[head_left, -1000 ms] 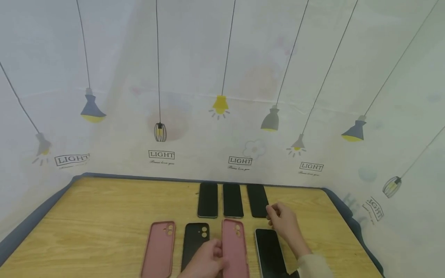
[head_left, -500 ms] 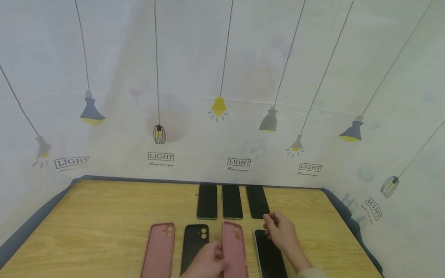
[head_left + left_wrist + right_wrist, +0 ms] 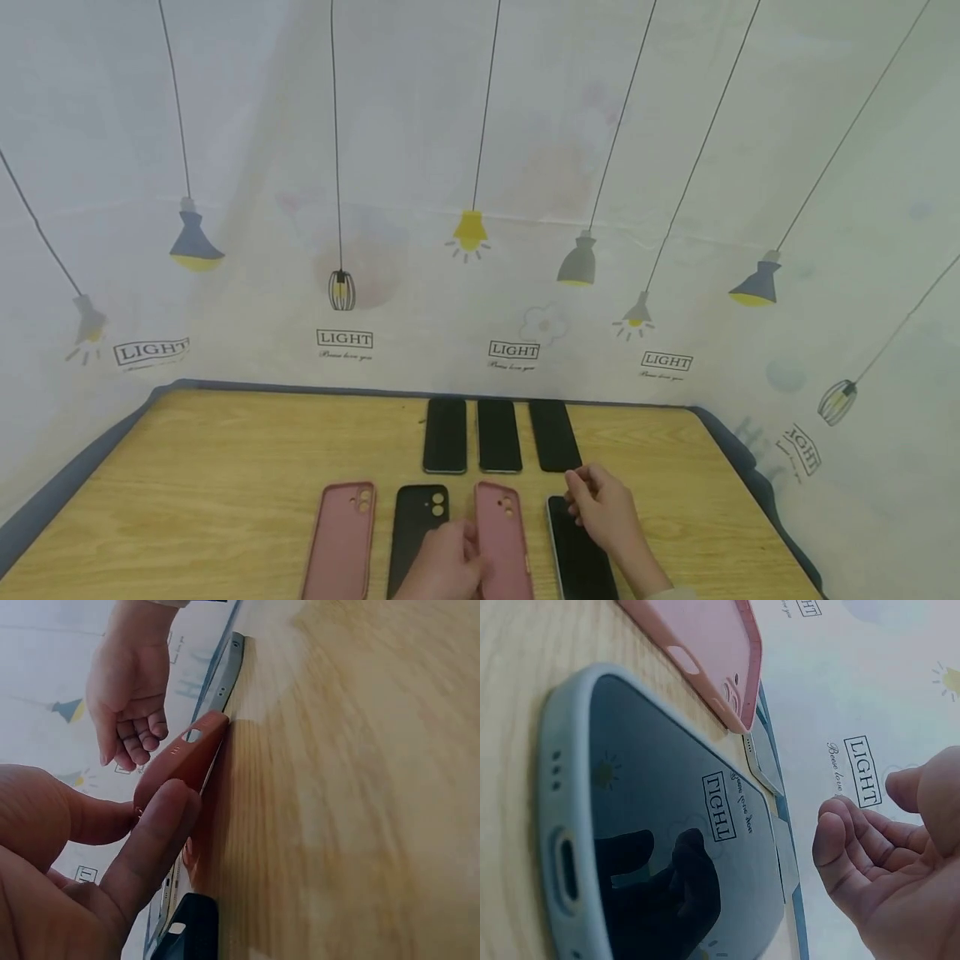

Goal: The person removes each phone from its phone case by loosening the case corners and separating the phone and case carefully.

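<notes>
My left hand (image 3: 442,562) pinches the near left edge of a pink phone case (image 3: 502,537) between thumb and fingers. In the left wrist view this case (image 3: 169,761) is tilted, its held edge raised off the wood. My right hand (image 3: 611,512) hovers over the far end of a dark-screened phone (image 3: 579,554) with a pale rim. In the right wrist view the fingers of the right hand (image 3: 892,859) are loosely curled with nothing in them, reflected in the phone's screen (image 3: 679,817). A black phone case (image 3: 412,521) lies left of the held one, partly hidden by my left hand.
Another pink phone case (image 3: 341,537) lies furthest left in the front row. Along the back edge of the wooden table (image 3: 225,475) lie three dark phones, the left one (image 3: 446,436), middle one (image 3: 498,436) and right one (image 3: 555,436). A lamp-patterned curtain (image 3: 420,150) surrounds the table.
My right hand has drawn back from beside the rear right phone to above the front phone. My left hand still pinches the pink phone case, which has shifted only slightly.
</notes>
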Motion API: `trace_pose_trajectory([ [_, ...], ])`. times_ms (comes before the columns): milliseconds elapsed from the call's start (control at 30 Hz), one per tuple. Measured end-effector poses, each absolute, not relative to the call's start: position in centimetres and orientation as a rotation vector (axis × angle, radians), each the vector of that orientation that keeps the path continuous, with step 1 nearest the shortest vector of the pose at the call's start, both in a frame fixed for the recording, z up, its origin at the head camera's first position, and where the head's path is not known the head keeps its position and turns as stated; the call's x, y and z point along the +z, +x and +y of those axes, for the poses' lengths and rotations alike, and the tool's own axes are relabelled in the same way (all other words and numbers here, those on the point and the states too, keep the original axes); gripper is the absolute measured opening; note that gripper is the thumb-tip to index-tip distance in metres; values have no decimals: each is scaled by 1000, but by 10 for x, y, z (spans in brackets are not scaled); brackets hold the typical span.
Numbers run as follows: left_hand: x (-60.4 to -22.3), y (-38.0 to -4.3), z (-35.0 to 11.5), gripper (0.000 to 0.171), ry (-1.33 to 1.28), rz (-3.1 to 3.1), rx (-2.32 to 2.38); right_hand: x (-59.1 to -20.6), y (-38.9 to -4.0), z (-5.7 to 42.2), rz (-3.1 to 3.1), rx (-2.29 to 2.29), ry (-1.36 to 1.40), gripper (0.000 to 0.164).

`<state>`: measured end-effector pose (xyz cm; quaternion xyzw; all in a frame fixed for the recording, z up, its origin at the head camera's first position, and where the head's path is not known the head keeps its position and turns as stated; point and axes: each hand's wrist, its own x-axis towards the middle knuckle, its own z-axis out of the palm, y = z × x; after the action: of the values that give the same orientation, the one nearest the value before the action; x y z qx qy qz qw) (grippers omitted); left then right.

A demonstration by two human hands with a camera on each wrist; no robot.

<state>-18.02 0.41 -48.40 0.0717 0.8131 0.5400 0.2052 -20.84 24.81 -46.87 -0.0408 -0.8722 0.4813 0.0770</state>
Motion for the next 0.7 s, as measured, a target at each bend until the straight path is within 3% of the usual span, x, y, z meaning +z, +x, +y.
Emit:
trace_pose_trajectory([
  [200,-482,-177,7,9,172,2372,1432,-471,-206,249,-2615,1451,-132,19],
  [467,-480,-175,4,11,227,2494,1377,-471,-202,253,-2616,1472,-172,19],
  [700,-474,-177,2,37,174,2400,1420,-467,-196,263,-2676,1415,-203,19],
])
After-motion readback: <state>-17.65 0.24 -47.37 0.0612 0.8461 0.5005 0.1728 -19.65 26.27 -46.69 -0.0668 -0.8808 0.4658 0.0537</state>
